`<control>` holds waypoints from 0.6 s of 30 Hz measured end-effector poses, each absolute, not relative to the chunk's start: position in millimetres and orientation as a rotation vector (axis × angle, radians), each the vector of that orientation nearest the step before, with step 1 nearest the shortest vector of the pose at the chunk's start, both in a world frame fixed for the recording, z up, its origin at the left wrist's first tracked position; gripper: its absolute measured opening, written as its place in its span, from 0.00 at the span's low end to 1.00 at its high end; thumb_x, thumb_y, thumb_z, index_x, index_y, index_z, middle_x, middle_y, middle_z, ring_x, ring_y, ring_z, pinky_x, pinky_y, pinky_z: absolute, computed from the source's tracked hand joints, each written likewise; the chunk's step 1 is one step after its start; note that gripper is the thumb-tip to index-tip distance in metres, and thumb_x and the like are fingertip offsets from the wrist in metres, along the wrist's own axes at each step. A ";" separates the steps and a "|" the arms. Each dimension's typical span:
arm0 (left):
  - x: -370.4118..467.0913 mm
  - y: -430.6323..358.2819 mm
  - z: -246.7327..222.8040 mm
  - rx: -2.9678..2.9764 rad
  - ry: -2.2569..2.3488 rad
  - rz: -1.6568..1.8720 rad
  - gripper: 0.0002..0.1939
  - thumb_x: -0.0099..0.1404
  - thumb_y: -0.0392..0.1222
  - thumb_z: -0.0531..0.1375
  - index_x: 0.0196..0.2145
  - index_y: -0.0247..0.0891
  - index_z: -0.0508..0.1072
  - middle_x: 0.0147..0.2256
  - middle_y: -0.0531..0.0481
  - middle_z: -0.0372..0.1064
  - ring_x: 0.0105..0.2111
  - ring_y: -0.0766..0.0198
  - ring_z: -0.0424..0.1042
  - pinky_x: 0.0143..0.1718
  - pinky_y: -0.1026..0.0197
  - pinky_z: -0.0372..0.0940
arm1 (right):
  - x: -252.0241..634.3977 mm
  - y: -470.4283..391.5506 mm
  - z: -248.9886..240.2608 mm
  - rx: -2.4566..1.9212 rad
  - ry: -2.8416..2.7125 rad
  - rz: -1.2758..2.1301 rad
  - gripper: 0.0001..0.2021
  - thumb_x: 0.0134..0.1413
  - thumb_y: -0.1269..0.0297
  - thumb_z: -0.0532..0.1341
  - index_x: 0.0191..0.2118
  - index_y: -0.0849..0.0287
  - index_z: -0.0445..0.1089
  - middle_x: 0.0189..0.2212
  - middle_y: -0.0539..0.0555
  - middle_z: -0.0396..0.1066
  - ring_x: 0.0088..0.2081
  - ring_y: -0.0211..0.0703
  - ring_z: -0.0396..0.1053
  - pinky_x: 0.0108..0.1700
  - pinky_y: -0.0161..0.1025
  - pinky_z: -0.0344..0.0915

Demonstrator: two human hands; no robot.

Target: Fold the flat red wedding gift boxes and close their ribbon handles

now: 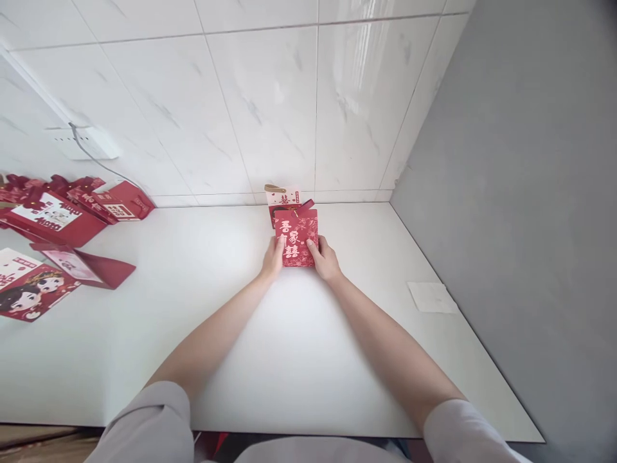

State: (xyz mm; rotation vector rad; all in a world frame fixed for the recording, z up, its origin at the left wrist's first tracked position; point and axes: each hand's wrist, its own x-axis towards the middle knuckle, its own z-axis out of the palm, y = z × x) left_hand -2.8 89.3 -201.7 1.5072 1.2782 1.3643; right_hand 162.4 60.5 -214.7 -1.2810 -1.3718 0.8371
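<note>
Both hands hold a red gift box with pale Chinese characters, a floral pattern and a dark red ribbon at its top. My left hand grips its left side, the thumb on the front face. On the right side, my right hand is closed the same way, thumb on the front, fingers behind the edge. Just behind the box, partly covered by it, a white and red box with a tan strap stands near the wall.
Several red gift boxes stand at the far left, beside a red and white box with cartoon faces. A socket with a grey cable is on the tiled wall. A white paper lies on the white table, near the grey right-hand panel.
</note>
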 end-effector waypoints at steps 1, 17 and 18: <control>0.0 84.3 -206.9 1.535 1.267 1.306 0.27 0.66 0.64 0.50 0.48 0.40 0.67 0.46 0.44 0.73 0.44 0.57 0.74 0.42 0.57 0.68 | 162.7 60.5 -214.6 -1.279 -1.354 0.812 0.25 0.62 0.44 0.51 0.56 0.55 0.62 0.51 0.58 0.72 0.49 0.48 0.71 0.51 0.47 0.67; -9.9 69.2 -198.5 2.237 1.207 0.949 0.28 0.64 0.54 0.60 0.57 0.40 0.62 0.52 0.42 0.69 0.51 0.51 0.70 0.51 0.50 0.64 | 147.9 45.0 -201.3 -1.260 -1.486 -0.212 0.24 0.60 0.67 0.52 0.62 0.50 0.56 0.71 0.60 0.29 0.70 0.59 0.37 0.64 0.70 0.36; -10.4 69.1 -198.7 2.265 1.226 0.955 0.27 0.64 0.54 0.60 0.56 0.40 0.62 0.51 0.42 0.69 0.50 0.50 0.69 0.51 0.49 0.64 | 148.8 44.9 -201.1 -1.245 -1.500 -0.229 0.24 0.59 0.68 0.52 0.61 0.49 0.59 0.71 0.59 0.28 0.70 0.59 0.37 0.64 0.69 0.35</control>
